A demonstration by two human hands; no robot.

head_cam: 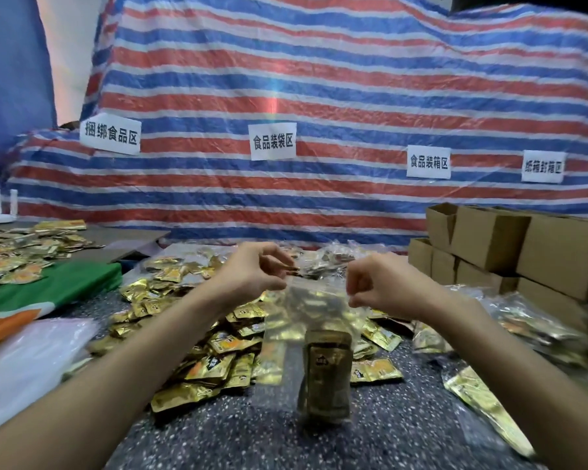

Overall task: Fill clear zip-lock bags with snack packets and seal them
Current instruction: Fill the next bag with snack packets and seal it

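Red, white and blue striped tarpaulin [319, 96] hangs as the backdrop beyond both hands, with four white paper signs [273, 141] printed in Chinese characters fixed across it. Below it is a dark speckled tabletop [404, 432].

Both arms reach forward over the table. The left hand [252, 269] and the right hand [377, 283] are raised side by side, a little apart. Each has its fingers curled, pinching one top corner of a clear zip-lock bag [302, 310] that hangs between them. The bag is motion-blurred, so I cannot tell whether its zip strip is closed. At the bottom of the bag, below the hands and nearer the person, sits a small upright bundle of gold snack packets [326, 374].

Under and behind the hanging bag, mostly beneath the left forearm, lies a loose heap of gold packets [218, 354] spread on the table. More gold packets [24, 245] cover a surface far out to the left of the left hand, beside green and orange fabric [58, 286] and a sheet of translucent plastic [31, 354]. To the right of the right hand, brown cardboard boxes [510, 245] are stacked against the tarpaulin. Clear bags already holding packets [530, 320] lie in front of them, and another lies beside the right forearm.
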